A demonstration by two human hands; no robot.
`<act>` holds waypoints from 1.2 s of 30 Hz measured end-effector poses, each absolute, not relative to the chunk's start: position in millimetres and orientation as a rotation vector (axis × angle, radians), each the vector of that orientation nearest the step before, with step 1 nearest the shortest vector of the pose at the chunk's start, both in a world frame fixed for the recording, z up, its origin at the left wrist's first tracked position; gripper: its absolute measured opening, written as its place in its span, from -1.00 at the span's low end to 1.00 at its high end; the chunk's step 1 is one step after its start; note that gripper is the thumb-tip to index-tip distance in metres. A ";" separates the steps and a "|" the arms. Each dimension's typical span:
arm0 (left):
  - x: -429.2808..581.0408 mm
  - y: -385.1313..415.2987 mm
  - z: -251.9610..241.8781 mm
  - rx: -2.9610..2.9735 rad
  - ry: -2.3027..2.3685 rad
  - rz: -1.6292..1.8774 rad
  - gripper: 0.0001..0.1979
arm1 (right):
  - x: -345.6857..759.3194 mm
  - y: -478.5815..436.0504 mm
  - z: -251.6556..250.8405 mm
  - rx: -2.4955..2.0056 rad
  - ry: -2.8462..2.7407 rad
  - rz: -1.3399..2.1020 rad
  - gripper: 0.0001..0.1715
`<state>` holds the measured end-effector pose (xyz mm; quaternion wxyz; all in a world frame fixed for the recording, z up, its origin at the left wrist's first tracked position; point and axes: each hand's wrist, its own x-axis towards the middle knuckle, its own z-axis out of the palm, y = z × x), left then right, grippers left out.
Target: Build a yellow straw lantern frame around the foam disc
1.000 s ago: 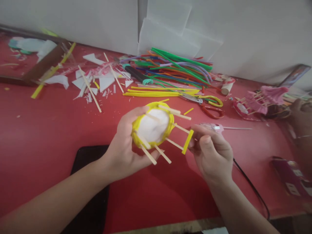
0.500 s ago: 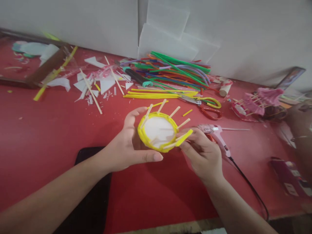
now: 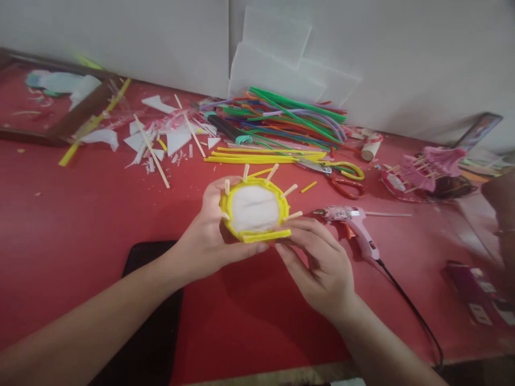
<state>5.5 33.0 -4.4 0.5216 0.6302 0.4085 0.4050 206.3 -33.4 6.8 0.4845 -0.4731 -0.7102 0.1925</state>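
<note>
A small round basket (image 3: 255,208) has a white base, short wooden sticks standing around its rim, and yellow pipe cleaner woven between them. My left hand (image 3: 209,230) grips it from the left, with the thumb along the near side and the fingers behind. At the near right rim, my right hand (image 3: 324,262) is closed around the loose end of the yellow pipe cleaner (image 3: 267,235), which lies along the near edge. The right fingertips are partly hidden.
Pipe cleaners (image 3: 281,115) lie in a pile at the back, near scissors (image 3: 346,170). A pink glue gun (image 3: 362,230) with a black cord rests at right. White scraps (image 3: 177,142) and sticks lie back left, a black flat object (image 3: 148,316) near left. Another person's arm (image 3: 502,209) shows far right.
The basket has turned and shifted slightly left. My right hand has moved left and a little down, bringing the yellow pipe cleaner end from the right side round to the near edge.
</note>
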 end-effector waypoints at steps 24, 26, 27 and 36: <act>5.8 26.0 5.6 1.284 0.707 0.926 0.18 | 198.0 -36.1 5.9 -1.077 -1.437 0.816 -0.98; 3.6 27.7 3.6 1.246 0.738 0.906 0.20 | 200.9 -33.9 8.1 -1.100 -1.497 0.841 -0.91; 2.3 29.3 2.0 1.213 0.760 0.915 0.22 | 204.8 -32.4 10.5 -1.148 -1.534 0.826 -0.88; -1.3 43.8 -3.5 0.914 0.789 1.089 -0.32 | 312.3 -42.4 17.8 -2.482 -1.711 -0.041 -0.69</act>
